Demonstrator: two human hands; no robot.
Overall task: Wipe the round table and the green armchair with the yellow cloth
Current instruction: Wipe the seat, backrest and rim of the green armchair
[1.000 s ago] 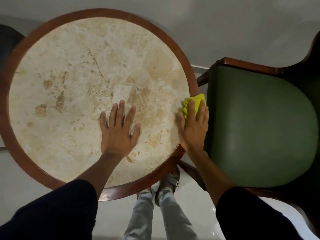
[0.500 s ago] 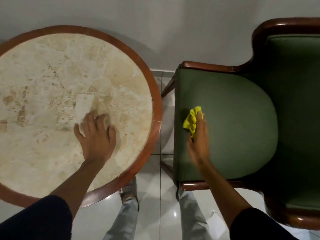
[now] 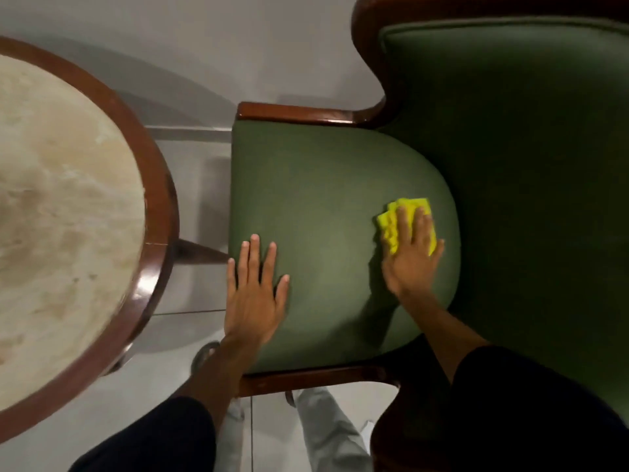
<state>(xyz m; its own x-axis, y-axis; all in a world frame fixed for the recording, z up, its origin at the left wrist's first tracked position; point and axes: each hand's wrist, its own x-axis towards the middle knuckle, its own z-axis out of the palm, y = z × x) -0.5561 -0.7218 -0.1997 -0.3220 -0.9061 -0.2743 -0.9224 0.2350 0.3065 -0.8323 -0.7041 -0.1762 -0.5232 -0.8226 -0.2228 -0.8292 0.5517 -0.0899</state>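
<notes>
The green armchair (image 3: 326,185) fills the middle and right of the view, with a dark wooden frame around its padded seat and back. My right hand (image 3: 410,257) presses the folded yellow cloth (image 3: 391,223) flat onto the far right part of the seat, near the backrest. My left hand (image 3: 253,294) rests flat on the seat's near left corner, fingers spread, holding nothing. The round table (image 3: 153,185), marble top in a reddish wood rim, stands at the left, partly cut off by the frame.
A strip of pale tiled floor (image 3: 200,165) separates table and chair. A grey wall (image 3: 204,46) runs behind both. My legs in light trousers (image 3: 326,434) stand on the floor in front of the chair's near armrest.
My left hand has left the table top and now lies on the chair seat. My right hand has slid the cloth across the seat towards the backrest. The view has swung right.
</notes>
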